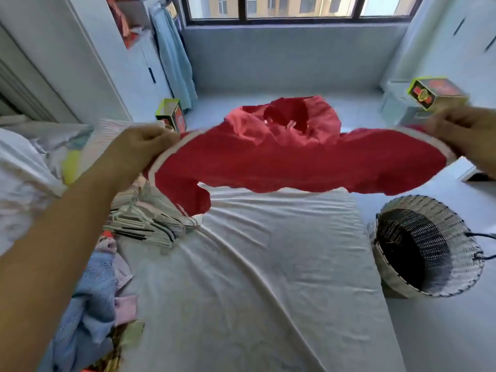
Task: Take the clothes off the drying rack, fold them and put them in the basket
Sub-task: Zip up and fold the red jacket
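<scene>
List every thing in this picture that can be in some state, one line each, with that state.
red garment: unfolded, stretched in the air between both hands.
left hand: grips the garment's left trimmed edge.
right hand: grips its right edge.
basket: open-topped, nothing visible inside.
bed sheet: wrinkled.
hangers: bare, piled on the bed sheet.
clothes pile: crumpled, unfolded.

Brightly lit by daylight from the window (298, 8) at top centre. Bluish and cool across the bed sheet (255, 277), softly shadowed beneath the red hooded top (295, 162), glowing where backlit near its hood. Smeared by motion at the right hand (464, 130) and the box (434, 93) in the upper right. Bent hard at the frame edges; soft and blocky throughout.
</scene>
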Demonstrator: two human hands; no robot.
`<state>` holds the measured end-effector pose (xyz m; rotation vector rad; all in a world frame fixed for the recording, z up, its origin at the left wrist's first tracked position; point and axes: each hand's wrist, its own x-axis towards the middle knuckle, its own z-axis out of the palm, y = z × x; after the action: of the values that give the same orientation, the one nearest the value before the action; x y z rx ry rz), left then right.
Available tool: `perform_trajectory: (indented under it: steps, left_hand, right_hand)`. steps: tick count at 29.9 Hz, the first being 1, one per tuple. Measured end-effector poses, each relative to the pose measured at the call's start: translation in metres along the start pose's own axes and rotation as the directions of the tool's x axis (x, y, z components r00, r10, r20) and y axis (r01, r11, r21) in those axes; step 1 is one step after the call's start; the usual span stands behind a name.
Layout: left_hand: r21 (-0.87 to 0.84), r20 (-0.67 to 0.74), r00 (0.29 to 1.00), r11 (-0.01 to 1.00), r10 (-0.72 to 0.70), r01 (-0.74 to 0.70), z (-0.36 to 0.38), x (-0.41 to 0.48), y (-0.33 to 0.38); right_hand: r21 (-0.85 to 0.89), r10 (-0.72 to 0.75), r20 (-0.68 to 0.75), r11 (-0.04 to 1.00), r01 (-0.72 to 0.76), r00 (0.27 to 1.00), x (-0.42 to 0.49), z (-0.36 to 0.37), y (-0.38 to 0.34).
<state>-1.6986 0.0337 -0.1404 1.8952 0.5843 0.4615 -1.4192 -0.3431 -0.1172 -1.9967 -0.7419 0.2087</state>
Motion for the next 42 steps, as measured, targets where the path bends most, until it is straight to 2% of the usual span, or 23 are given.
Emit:
perform_trajectory:
  steps: [2,5,8,10,12,14,15,16,18,20,21,23,24,25,27,29,31,32,34,36,38,41,42]
  left_hand:
    - [0.015,0.077,0.989,0.992,-0.124,0.123,0.023,-0.023,-0.053]
    - [0.141,0.175,0.932,0.945,-0.318,0.296,0.066,-0.06,-0.141]
    - [0.342,0.296,0.815,0.852,-0.498,0.396,0.109,-0.108,-0.237]
    - [0.497,0.366,0.708,0.771,-0.603,0.399,0.134,-0.145,-0.297]
    - [0.618,0.377,0.605,0.677,-0.702,0.4,0.154,-0.183,-0.347]
    - [0.702,0.355,0.509,0.584,-0.784,0.407,0.171,-0.218,-0.376]
    - [0.723,0.333,0.499,0.556,-0.8,0.409,0.18,-0.231,-0.381]
    - [0.744,0.301,0.517,0.536,-0.802,0.398,0.188,-0.24,-0.388]
    - [0.749,0.21,0.591,0.517,-0.779,0.415,0.209,-0.246,-0.397]
    - [0.646,0.136,0.727,0.616,-0.673,0.45,0.239,-0.229,-0.394]
    - [0.595,0.11,0.79,0.677,-0.603,0.433,0.256,-0.215,-0.388]
    - [0.53,0.101,0.879,0.773,-0.466,0.349,0.289,-0.183,-0.38]
    - [0.531,0.103,0.908,0.795,-0.406,0.295,0.304,-0.167,-0.379]
    - [0.557,0.1,0.927,0.792,-0.362,0.249,0.317,-0.151,-0.379]
    - [0.675,0.108,0.916,0.705,-0.386,0.218,0.336,-0.121,-0.38]
    - [0.782,0.115,0.878,0.588,-0.464,0.207,0.344,-0.1,-0.386]
    - [0.809,0.152,0.864,0.562,-0.481,0.171,0.343,-0.09,-0.393]
    - [0.757,0.167,0.883,0.631,-0.438,0.17,0.338,-0.091,-0.396]
    - [0.553,0.152,0.939,0.814,-0.307,0.177,0.318,-0.1,-0.398]
    - [0.378,0.026,0.981,0.911,-0.191,0.167,0.288,-0.115,-0.395]
    - [0.413,-0.015,0.996,0.907,-0.084,0.083,0.26,-0.137,-0.392]
    - [0.627,0.206,0.978,0.765,0.021,-0.148,0.247,-0.167,-0.389]
    - [0.637,0.235,0.972,0.757,-0.008,-0.147,0.247,-0.174,-0.391]
  right_hand:
    - [-0.1,0.061,0.134,0.994,-0.048,0.989,-0.025,0.027,0.046]
    - [-0.277,0.182,0.349,0.957,-0.085,0.919,-0.076,0.077,0.122]
    - [-0.434,0.401,0.511,0.884,-0.175,0.76,-0.134,0.131,0.222]
    - [-0.529,0.536,0.553,0.817,-0.228,0.638,-0.183,0.167,0.281]
    - [-0.591,0.633,0.569,0.759,-0.274,0.525,-0.231,0.197,0.319]
    - [-0.648,0.686,0.565,0.713,-0.268,0.459,-0.269,0.223,0.343]
    - [-0.685,0.717,0.544,0.68,-0.262,0.437,-0.281,0.233,0.351]
    - [-0.715,0.739,0.513,0.65,-0.26,0.437,-0.288,0.242,0.354]
    - [-0.643,0.723,0.44,0.668,-0.374,0.532,-0.29,0.261,0.354]
    - [-0.475,0.637,0.346,0.752,-0.457,0.689,-0.278,0.284,0.35]
    - [-0.414,0.571,0.303,0.8,-0.434,0.763,-0.269,0.297,0.348]
    - [-0.392,0.451,0.187,0.849,-0.354,0.873,-0.243,0.327,0.342]
    - [-0.42,0.416,0.133,0.846,-0.329,0.9,-0.227,0.341,0.338]
    - [-0.439,0.386,0.093,0.843,-0.31,0.918,-0.213,0.353,0.338]
    - [-0.523,0.387,0.021,0.79,-0.32,0.922,-0.186,0.37,0.343]
    - [-0.596,0.472,-0.013,0.705,-0.386,0.882,-0.169,0.374,0.353]
    - [-0.635,0.573,0.009,0.636,-0.438,0.819,-0.162,0.366,0.363]
    - [-0.623,0.58,0.021,0.644,-0.443,0.814,-0.161,0.358,0.368]
    - [-0.518,0.52,0.037,0.74,-0.429,0.853,-0.163,0.335,0.373]
    - [-0.367,0.422,0.001,0.843,-0.392,0.907,-0.173,0.31,0.371]
    - [-0.232,0.346,0.008,0.913,-0.335,0.938,-0.186,0.292,0.365]
    - [-0.224,0.282,0.174,0.944,-0.241,0.944,-0.21,0.286,0.353]
    - [-0.241,0.293,0.18,0.939,-0.246,0.939,-0.216,0.287,0.35]
